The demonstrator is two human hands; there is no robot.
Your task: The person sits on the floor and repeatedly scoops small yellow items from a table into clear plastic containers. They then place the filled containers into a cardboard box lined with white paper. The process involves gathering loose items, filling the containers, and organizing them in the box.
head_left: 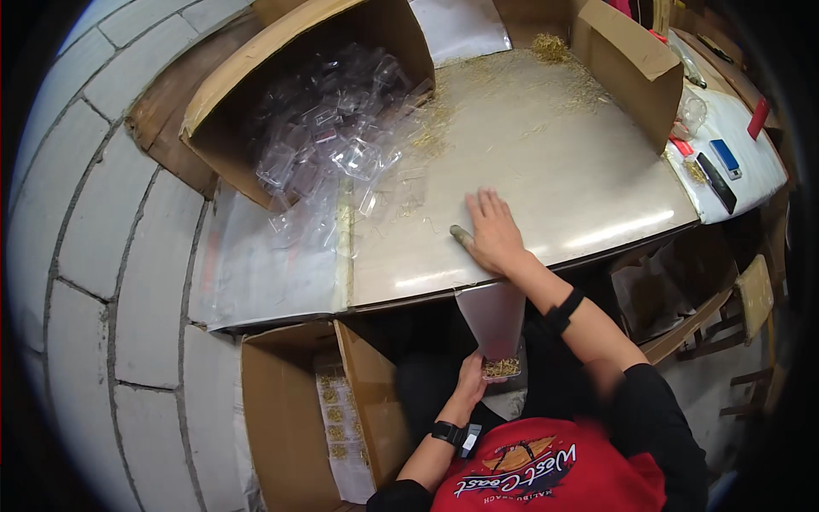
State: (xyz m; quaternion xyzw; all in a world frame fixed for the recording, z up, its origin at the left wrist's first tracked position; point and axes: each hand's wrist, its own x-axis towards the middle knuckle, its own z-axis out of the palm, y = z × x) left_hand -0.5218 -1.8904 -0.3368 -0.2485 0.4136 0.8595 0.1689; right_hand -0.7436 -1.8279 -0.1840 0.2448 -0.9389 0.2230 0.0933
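Note:
My left hand (470,376) grips a small clear plastic box (502,375) below the table's front edge. Small gold-coloured pieces (502,367) lie in it; they look like thin pins or clips, too small to make out. The box sits right under the lower end of a grey sloping chute (493,317), which hangs from the table edge. On the metal tabletop (546,183), just above the chute, my right hand (493,232) lies with its fingers stretched out. Its thumb wears a dark covering, and nothing shows in its grasp.
A tipped cardboard box (209,94) spills clear plastic boxes (341,136) at the left. More gold pieces (550,47) are heaped at the back. Filled boxes (335,414) stand in a carton (286,410) at lower left. A phone (717,183) lies at the right.

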